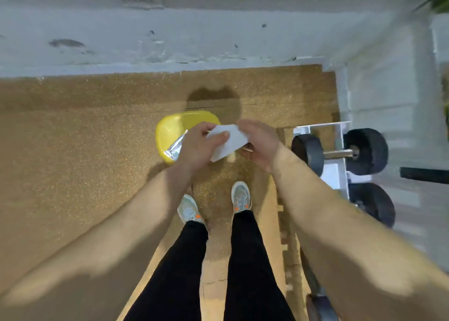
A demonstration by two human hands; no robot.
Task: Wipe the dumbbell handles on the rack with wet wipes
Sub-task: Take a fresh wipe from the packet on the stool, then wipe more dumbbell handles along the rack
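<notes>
Dumbbell handle (339,153) waits on the rack (318,127) at my right, wiping not begun; my left hand (199,147) grips the foil packet (175,148) and wet wipe (229,140), my right hand (261,143) pinches the wipe's other edge

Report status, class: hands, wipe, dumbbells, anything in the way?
Left hand pinches wipe, holds foil packet. Right hand grips wipe's other end. Dumbbell on rack at right, untouched. Yellow stool under hands, not blocking rack.

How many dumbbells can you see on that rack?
2. One dumbbell lies whole on the white rack, its shiny handle showing. A second dumbbell, nearer the person, shows only one black end. More may be hidden behind the right arm or beyond the picture.
</notes>
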